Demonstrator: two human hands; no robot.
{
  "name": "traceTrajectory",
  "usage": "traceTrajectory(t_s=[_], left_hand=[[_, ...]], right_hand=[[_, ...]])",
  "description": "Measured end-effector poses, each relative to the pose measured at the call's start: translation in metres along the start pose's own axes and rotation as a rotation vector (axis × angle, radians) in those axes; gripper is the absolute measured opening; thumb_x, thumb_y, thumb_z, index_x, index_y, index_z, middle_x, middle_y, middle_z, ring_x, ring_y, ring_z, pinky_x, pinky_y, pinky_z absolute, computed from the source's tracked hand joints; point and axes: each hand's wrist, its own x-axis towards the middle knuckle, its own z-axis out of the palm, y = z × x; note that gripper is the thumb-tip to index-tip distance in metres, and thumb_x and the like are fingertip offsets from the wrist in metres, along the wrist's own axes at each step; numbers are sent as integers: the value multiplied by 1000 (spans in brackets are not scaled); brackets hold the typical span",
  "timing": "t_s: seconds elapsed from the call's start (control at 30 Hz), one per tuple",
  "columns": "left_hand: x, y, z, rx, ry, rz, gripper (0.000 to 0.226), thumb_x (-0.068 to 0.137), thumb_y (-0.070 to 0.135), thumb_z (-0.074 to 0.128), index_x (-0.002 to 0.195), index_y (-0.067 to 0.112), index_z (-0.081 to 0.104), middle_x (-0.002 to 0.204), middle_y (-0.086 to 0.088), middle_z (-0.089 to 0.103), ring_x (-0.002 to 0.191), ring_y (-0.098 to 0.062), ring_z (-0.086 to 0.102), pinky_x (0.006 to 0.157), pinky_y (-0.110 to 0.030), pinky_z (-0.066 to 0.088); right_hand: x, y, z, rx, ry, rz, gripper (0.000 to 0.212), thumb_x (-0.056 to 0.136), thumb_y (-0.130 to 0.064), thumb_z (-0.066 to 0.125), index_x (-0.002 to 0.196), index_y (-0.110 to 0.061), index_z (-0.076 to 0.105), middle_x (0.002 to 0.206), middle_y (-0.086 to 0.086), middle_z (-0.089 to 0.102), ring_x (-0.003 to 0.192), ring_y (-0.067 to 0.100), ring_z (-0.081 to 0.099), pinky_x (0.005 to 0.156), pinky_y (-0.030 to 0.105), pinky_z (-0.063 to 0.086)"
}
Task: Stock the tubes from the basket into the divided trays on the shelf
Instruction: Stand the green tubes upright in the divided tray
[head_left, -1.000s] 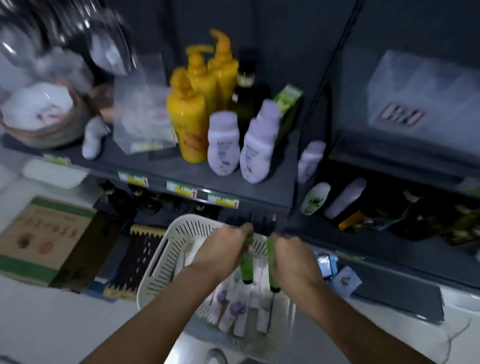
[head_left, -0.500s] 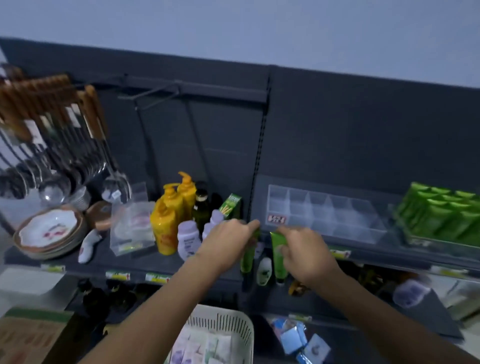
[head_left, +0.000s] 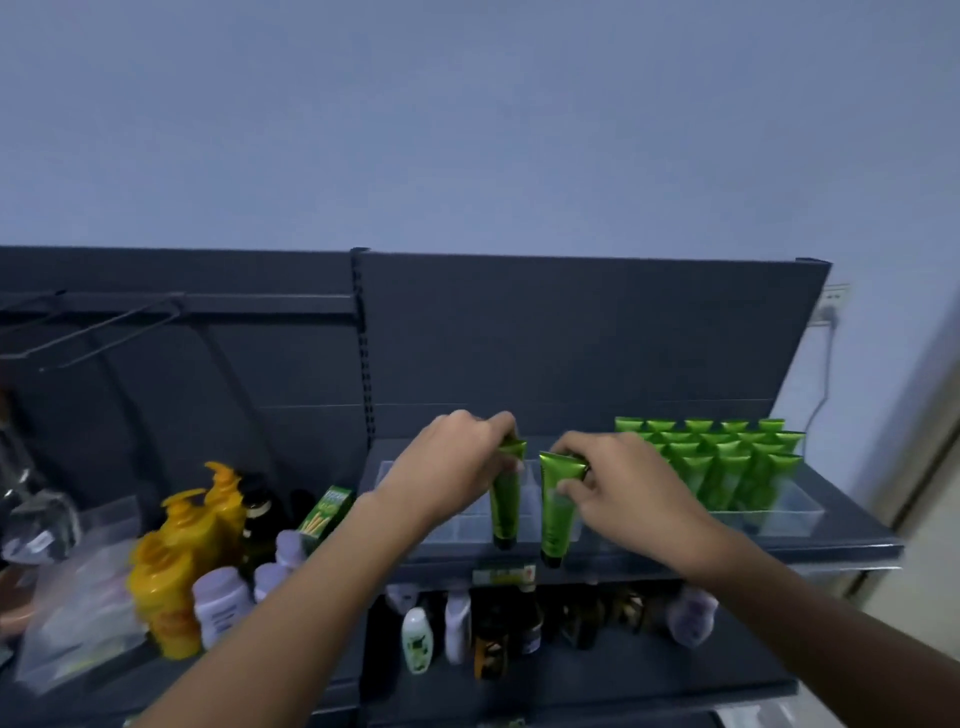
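Tubes: in the head view you hold two green ones, caps down, above the clear divided tray (head_left: 467, 519) on the upper shelf (head_left: 831, 540). Your left hand (head_left: 452, 467) pinches the left tube (head_left: 505, 499) by its crimped top; your right hand (head_left: 623, 483) pinches the right tube (head_left: 556, 512) the same way, thumb across its front. Both caps hang at the shelf's front edge, so which compartment lies under them cannot be told. Your hands hide much of the tray. A second tray (head_left: 779, 512) to the right stands filled with green tubes (head_left: 727, 462). Lower-shelf bottles (head_left: 415, 642) are dim and blurred.
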Motion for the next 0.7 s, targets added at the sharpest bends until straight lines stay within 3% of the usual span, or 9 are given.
traceTrajectory(t_s=[0.2,0.33,0.6,0.7], left_hand=[[94,83,38,-145,60,62,18,93,42,67,102,28,62,67,9,57,58,-6,51,56,-30,45],[148,138,65,-204,54,97,19,90,42,71,103,28,70,79,12,66,69,-2,56,64,-22,43],[227,218,102,-260,45,76,14,97,28,65,106,26,75,95,8,70,90,-14,63,82,-35,51],[255,242,112,-276,47,66,14,98,29,63,103,26,76,93,10,73,86,-10,65,80,-33,53]], right_hand=[[2,116,-50,-30,-17,-15,26,84,-40,71,109,-39,61,68,-11,65,71,11,66,68,35,55],[4,194,-77,-45,-66,-22,24,84,-41,70,106,-42,60,70,-13,67,71,8,66,69,38,56],[-4,314,-127,-17,-102,17,17,82,-38,74,93,-42,63,61,-20,65,64,-2,61,63,33,53],[-7,351,-134,27,-88,60,20,79,-37,76,92,-44,63,61,-22,65,66,-2,63,64,35,54]])
